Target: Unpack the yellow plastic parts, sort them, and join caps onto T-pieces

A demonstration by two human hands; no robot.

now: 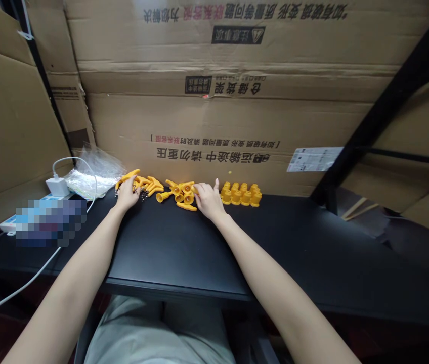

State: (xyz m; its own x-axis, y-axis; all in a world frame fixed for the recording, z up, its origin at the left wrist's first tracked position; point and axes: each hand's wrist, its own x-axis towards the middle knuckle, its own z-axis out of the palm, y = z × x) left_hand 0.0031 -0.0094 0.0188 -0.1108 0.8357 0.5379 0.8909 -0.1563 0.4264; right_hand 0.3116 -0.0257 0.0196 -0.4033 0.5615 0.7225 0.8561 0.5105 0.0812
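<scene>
On the black tabletop [172, 242], my left hand [126, 194] is at a heap of yellow plastic T-shaped handles [155, 185] with dark metal spirals [144, 194] among them. Its fingers curl round a yellow handle [130, 175]; the fingertips are partly hidden. My right hand [209, 199] pinches a yellow piece at the edge of a group of hollow, cone-like yellow cups [178, 197]; most of that piece is covered by the fingers. A loose yellow handle [186, 207] lies in front of this group. Beside my right hand, several yellow cups [241, 196] stand upright in rows.
A cardboard sheet [214, 116] rises behind the table. At the left are clear plastic bags [95, 169], a white charger [57, 186] on a power strip [7, 225], and a white cable [20, 289]. A black metal post [381, 101] slants at the right.
</scene>
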